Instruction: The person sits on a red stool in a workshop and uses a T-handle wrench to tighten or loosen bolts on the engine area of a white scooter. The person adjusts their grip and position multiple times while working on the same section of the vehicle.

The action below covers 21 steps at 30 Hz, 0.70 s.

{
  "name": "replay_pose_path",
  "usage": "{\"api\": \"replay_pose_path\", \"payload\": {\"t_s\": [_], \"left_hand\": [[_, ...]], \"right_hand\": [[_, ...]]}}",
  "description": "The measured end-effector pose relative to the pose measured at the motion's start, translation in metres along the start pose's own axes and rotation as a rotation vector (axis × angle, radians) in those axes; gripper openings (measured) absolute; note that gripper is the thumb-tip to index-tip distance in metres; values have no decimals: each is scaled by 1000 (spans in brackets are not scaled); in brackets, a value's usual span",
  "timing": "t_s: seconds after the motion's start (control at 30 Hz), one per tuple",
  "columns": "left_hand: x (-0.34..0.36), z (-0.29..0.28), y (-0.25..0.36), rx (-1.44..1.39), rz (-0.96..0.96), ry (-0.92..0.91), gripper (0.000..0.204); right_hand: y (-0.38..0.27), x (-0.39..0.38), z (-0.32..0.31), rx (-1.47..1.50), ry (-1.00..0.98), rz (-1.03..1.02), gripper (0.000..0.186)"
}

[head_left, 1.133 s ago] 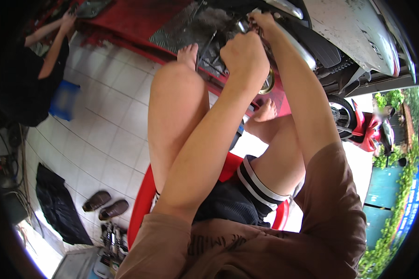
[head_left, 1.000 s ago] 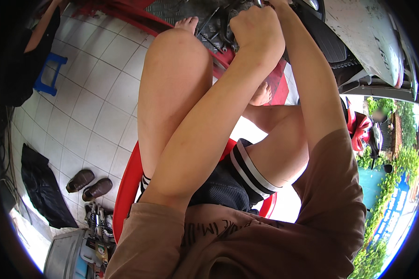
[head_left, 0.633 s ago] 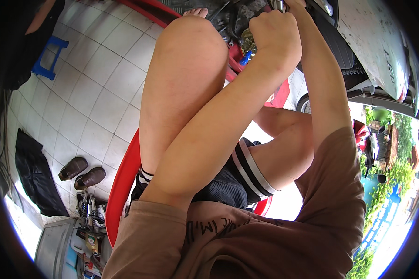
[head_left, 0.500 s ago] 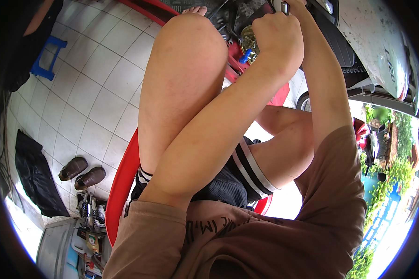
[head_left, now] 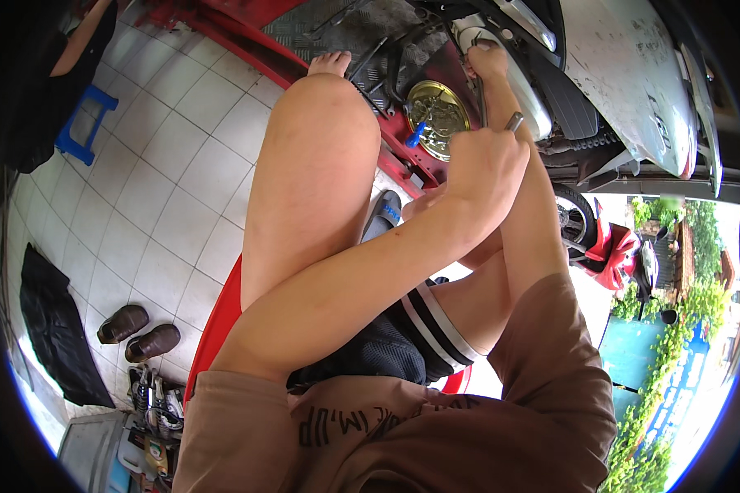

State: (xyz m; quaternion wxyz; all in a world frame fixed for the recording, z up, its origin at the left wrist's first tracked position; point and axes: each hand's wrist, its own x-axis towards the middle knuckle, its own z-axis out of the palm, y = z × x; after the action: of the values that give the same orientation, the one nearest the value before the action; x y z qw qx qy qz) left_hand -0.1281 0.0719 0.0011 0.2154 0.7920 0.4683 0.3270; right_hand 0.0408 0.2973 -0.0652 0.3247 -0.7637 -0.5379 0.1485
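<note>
My left hand (head_left: pixel 489 168) is closed around the crossbar of a metal T-handle wrench (head_left: pixel 514 122), whose end sticks out past my fist. The thin shaft runs from this fist up to my right hand (head_left: pixel 487 62), whose fingers are closed around its far part, beside the silver engine cover (head_left: pixel 528 103) of a motorcycle. My fingers hide the wrench tip. Left of the cover lies a round gold-coloured dish (head_left: pixel 441 97) with many small metal parts in it. A blue-handled tool (head_left: pixel 417 135) rests at its near rim.
A red metal frame (head_left: pixel 259 49) with a dark tread plate lies under the far things. At left are a blue stool (head_left: pixel 80 135), a person in black (head_left: pixel 37 123) and brown shoes (head_left: pixel 152 343). A red motorcycle (head_left: pixel 608 255) stands at right.
My left hand has moved toward me, away from my right hand. The view has shifted, so the dish, engine cover and right hand now show more fully.
</note>
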Motion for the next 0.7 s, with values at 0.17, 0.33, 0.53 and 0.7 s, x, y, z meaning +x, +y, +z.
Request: {"api": "replay_pose_path", "payload": {"t_s": [0.17, 0.33, 0.53, 0.7], "left_hand": [[-13, 31, 13, 31, 29, -110, 7], [-14, 81, 13, 196, -2, -303, 9], [-18, 108, 22, 394, 56, -452, 7], [-24, 125, 15, 519, 77, -509, 8]], "right_hand": [[103, -23, -6, -118, -24, 253, 28], [211, -35, 21, -255, -75, 427, 29], [239, -52, 42, -241, -137, 505, 33], [228, -71, 51, -70, -94, 511, 39]]}}
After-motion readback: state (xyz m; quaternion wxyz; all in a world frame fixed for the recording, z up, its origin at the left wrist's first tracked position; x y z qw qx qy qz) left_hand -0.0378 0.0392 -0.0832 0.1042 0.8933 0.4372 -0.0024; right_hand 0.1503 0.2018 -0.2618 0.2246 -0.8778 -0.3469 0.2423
